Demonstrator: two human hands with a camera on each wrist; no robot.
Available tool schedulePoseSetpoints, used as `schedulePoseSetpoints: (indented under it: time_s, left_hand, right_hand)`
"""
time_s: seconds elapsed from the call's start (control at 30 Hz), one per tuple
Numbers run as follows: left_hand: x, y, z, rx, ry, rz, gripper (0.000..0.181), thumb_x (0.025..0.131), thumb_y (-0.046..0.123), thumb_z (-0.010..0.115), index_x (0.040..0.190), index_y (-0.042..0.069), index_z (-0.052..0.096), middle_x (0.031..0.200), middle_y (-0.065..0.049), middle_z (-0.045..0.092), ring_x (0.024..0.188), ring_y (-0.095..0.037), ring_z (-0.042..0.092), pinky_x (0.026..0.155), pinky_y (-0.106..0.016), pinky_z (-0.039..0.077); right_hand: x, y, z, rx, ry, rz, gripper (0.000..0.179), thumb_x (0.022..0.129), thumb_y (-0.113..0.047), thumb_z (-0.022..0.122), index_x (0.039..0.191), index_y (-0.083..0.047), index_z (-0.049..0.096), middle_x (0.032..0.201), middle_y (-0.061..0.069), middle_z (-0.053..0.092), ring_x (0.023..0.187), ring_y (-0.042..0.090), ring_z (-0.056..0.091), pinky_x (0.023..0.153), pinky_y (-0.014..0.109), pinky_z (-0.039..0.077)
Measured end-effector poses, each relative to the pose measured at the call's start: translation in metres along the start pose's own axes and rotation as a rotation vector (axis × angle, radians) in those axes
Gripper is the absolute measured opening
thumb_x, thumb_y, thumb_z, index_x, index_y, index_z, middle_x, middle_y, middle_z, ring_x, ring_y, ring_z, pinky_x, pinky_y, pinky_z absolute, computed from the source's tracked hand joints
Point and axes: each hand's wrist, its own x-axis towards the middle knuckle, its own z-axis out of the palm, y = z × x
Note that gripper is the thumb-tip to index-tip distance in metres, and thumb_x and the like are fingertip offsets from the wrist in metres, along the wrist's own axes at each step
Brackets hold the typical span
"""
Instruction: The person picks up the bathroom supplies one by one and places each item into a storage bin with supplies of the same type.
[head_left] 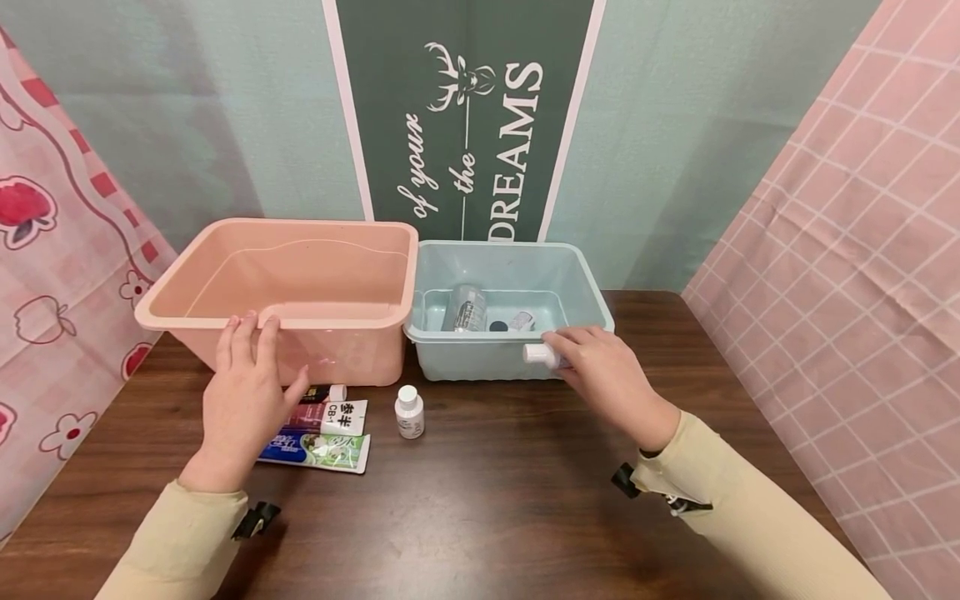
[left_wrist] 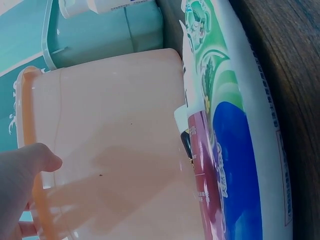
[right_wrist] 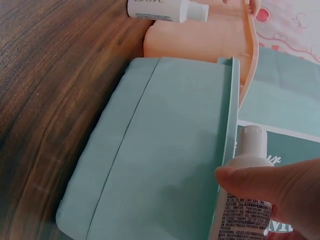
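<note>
My right hand (head_left: 603,371) holds a small white bottle (head_left: 538,353) at the front rim of the blue bin (head_left: 480,358), its cap pointing left. In the right wrist view, the thumb lies across that bottle's shoulder, and printed text shows below it. My left hand (head_left: 243,400) rests on the front rim of the pink bin (head_left: 360,354), its fingers over the edge and its thumb apart. Another small white bottle (head_left: 409,417) stands upright on the table between the hands. Inside the blue bin lie a clear bottle (head_left: 467,310), a small white labelled item (head_left: 521,322) and a dark round item (head_left: 498,327).
Beside my left hand lie a green and blue tube (head_left: 330,452), a red and white tube (head_left: 337,417) and a black item with a white cap (head_left: 330,393). The bins stand side by side on the dark wooden table (head_left: 480,517). Patterned cloths hang behind and at both sides.
</note>
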Motion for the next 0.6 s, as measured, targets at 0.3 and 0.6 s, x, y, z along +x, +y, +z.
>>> schedulePoseSetpoints:
  time_s: [0.3, 0.6]
  left_hand:
    - [-0.0006, -0.0003, 0.0014, -0.001, 0.011, 0.002, 0.071, 0.069, 0.022, 0.071, 0.128, -0.005, 0.042, 0.129, -0.032, 0.040, 0.124, -0.048, 0.034, 0.068, -0.065, 0.046]
    - [-0.0001, -0.0004, 0.0021, 0.004, 0.016, 0.004, 0.070, 0.070, 0.023, 0.070, 0.128, -0.005, 0.042, 0.128, -0.032, 0.040, 0.123, -0.049, 0.034, 0.068, -0.065, 0.046]
  right_hand:
    - [0.0018, 0.0035, 0.0038, 0.009, 0.001, 0.001, 0.045, 0.069, -0.009, 0.081, 0.112, -0.005, 0.065, 0.104, 0.011, 0.066, 0.095, 0.028, 0.059, 0.081, 0.043, 0.049]
    - [0.0037, 0.0050, 0.0042, 0.004, 0.034, -0.008, 0.043, 0.069, -0.008, 0.081, 0.109, -0.006, 0.066, 0.103, 0.010, 0.066, 0.094, 0.028, 0.059, 0.081, 0.042, 0.049]
